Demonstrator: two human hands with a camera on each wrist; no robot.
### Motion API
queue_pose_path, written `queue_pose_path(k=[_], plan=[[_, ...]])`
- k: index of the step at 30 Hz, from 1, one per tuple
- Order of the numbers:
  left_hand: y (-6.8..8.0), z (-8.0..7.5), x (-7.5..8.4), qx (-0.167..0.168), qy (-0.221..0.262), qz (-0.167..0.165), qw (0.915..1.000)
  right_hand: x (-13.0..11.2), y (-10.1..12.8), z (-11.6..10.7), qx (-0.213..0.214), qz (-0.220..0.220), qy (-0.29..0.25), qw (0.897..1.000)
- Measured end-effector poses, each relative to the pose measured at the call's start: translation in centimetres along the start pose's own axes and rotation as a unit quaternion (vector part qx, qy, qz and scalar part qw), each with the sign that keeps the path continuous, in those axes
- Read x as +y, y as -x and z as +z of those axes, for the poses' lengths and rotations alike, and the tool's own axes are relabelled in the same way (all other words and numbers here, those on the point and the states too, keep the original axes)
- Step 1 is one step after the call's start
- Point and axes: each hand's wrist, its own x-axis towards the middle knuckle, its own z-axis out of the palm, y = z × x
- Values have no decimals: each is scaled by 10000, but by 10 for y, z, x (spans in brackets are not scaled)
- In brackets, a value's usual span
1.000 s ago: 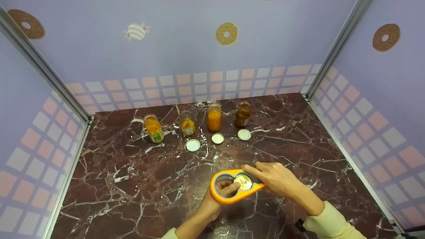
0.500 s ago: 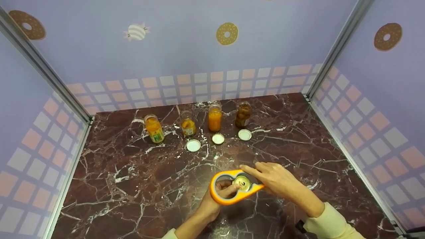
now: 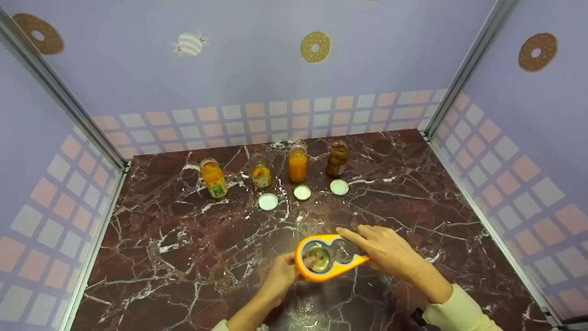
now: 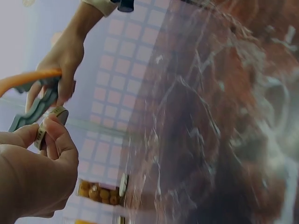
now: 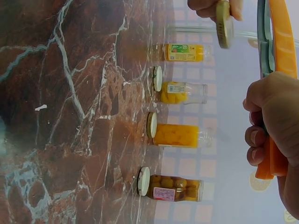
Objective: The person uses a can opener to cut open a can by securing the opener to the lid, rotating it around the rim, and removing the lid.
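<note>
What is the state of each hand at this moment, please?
Left hand: pinches a gold lid between thumb and fingers.
Right hand: grips the orange jar opener by its narrow end.

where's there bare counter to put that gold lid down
Bare marble lies left of the left hand, toward the left wall, and right of the right hand, toward the right wall. It is crowded at the back: four jars stand in a row with three white lids before them.
</note>
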Motion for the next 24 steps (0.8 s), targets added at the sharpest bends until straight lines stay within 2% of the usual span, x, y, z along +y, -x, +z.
queue_pose_path(k=[4, 9, 14, 20, 23, 24], plan=[[0, -23, 2, 153, -178, -49, 9997, 0, 3, 2, 36, 58, -76, 9999], [0, -57, 12, 353, -331, -9, 9988, 1, 7, 4, 35, 119, -118, 9999], [2, -92, 29, 909, -460, 85, 9948, 2, 9, 6, -14, 144, -137, 9998], [5, -129, 51, 1820, -594, 196, 9813, 1, 11, 9, -20, 149, -77, 9999], [2, -149, 59, 2219, -974, 273, 9698, 1, 12, 10, -27, 145, -78, 9999], [1, -155, 60, 2357, -1253, 381, 9630, 0, 12, 10, -29, 148, -78, 9999]])
